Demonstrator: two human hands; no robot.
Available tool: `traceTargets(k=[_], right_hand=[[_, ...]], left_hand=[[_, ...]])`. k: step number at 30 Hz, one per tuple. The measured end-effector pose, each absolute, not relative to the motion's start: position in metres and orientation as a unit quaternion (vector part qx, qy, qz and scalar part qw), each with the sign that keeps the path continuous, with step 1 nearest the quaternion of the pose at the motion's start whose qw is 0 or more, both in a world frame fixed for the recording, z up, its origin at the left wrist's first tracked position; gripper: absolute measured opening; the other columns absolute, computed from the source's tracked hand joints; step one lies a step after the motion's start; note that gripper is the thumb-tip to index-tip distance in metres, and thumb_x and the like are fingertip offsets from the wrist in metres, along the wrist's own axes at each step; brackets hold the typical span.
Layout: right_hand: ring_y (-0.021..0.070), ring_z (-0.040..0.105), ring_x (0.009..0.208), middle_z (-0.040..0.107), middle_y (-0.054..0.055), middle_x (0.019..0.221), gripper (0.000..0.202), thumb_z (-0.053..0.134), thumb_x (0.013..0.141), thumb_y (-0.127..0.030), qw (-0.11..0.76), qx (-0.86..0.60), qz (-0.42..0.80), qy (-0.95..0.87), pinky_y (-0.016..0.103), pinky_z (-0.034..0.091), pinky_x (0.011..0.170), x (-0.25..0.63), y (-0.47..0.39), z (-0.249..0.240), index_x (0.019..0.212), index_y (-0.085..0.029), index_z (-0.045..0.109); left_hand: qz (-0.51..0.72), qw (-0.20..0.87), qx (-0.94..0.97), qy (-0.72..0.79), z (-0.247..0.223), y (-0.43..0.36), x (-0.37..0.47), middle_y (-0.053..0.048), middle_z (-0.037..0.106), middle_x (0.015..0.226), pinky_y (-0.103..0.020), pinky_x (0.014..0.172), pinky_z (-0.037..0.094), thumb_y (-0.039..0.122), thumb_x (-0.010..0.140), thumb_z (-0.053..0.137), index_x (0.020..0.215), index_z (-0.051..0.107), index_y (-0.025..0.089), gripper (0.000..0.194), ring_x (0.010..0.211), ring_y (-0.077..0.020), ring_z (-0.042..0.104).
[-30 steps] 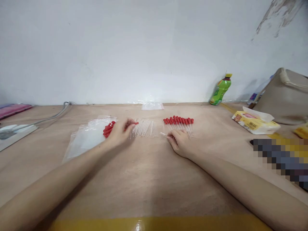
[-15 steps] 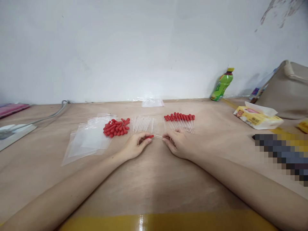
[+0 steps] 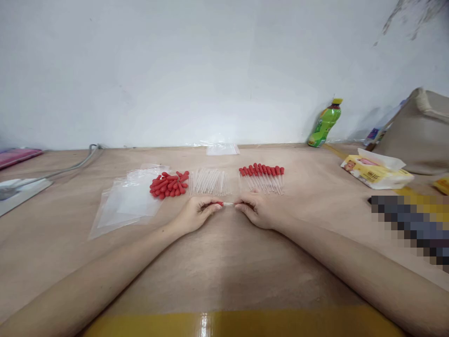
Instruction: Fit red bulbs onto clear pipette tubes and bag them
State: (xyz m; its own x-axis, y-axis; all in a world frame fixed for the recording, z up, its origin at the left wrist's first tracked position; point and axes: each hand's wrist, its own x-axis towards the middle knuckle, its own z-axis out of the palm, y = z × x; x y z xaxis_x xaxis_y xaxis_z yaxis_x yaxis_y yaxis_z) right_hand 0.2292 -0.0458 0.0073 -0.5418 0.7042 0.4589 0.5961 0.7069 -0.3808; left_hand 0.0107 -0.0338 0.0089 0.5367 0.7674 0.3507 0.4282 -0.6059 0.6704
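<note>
Between finger and thumb, my left hand pinches a red rubber dropper bulb, mostly covered by the fingers. My right hand is closed on a thin clear glass dropper tube. The tube lies level between the hands, its left end at the bulb's mouth. Behind my left hand is a pile of loose red bulbs. To its right lies a row of clear tubes. Beyond my right hand are several droppers with red bulbs fitted, lined up side by side.
Clear plastic bags lie overlapped at the left, near a grey cable. Another small bag rests by the wall. A green bottle, a tissue pack, a beige bag and a pixelated dark object are at the right.
The bulb and tube, earlier at a slight angle, now lie in one straight line. My right hand has come slightly left, and less of the tube shows between the hands.
</note>
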Motion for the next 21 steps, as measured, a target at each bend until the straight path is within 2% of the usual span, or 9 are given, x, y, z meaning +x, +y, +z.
traceTargets(k=[5, 11, 14, 21], right_hand=[[0.0116, 0.055, 0.067, 0.064, 0.000, 0.074, 0.015, 0.044, 0.086, -0.019, 0.291, -0.350, 0.089, -0.886, 0.028, 0.031, 0.073, 0.231, -0.043, 0.006, 0.083, -0.018, 0.059], [0.0126, 0.052, 0.066, 0.063, 0.002, 0.074, 0.021, 0.040, 0.088, -0.020, 0.250, -0.366, -0.041, -0.895, 0.029, 0.029, 0.069, 0.228, -0.051, 0.011, 0.081, -0.017, 0.060], [0.0128, 0.051, 0.065, 0.062, 0.003, 0.073, 0.022, 0.039, 0.088, -0.020, 0.255, -0.372, -0.076, -0.889, 0.028, 0.029, 0.067, 0.227, -0.053, 0.011, 0.081, -0.017, 0.060], [0.0129, 0.054, 0.073, 0.062, 0.004, 0.082, 0.013, 0.047, 0.085, -0.022, 0.289, -0.386, -0.018, -0.876, 0.023, 0.036, 0.062, 0.233, -0.057, 0.015, 0.089, -0.016, 0.057]], left_hand=[[0.305, 0.240, 0.859, 0.334, 0.008, -0.034, 0.010, -0.003, 0.067, 0.080, -0.023, 0.068, 0.047, 0.027, 0.084, 0.050, 0.087, 0.065, 0.016, 0.019, 0.073, -0.0131, 0.060], [0.293, 0.206, 0.869, 0.342, 0.009, -0.037, 0.011, -0.002, 0.067, 0.082, -0.024, 0.069, 0.046, 0.029, 0.085, 0.050, 0.089, 0.066, 0.017, 0.020, 0.074, -0.0133, 0.060], [0.293, 0.213, 0.861, 0.357, 0.008, -0.037, 0.011, -0.002, 0.068, 0.083, -0.025, 0.069, 0.047, 0.030, 0.085, 0.050, 0.090, 0.066, 0.018, 0.021, 0.074, -0.0139, 0.061], [0.328, 0.277, 0.816, 0.387, 0.008, -0.035, 0.011, -0.003, 0.068, 0.085, -0.024, 0.068, 0.049, 0.032, 0.079, 0.058, 0.091, 0.065, 0.016, 0.021, 0.075, -0.0143, 0.062]])
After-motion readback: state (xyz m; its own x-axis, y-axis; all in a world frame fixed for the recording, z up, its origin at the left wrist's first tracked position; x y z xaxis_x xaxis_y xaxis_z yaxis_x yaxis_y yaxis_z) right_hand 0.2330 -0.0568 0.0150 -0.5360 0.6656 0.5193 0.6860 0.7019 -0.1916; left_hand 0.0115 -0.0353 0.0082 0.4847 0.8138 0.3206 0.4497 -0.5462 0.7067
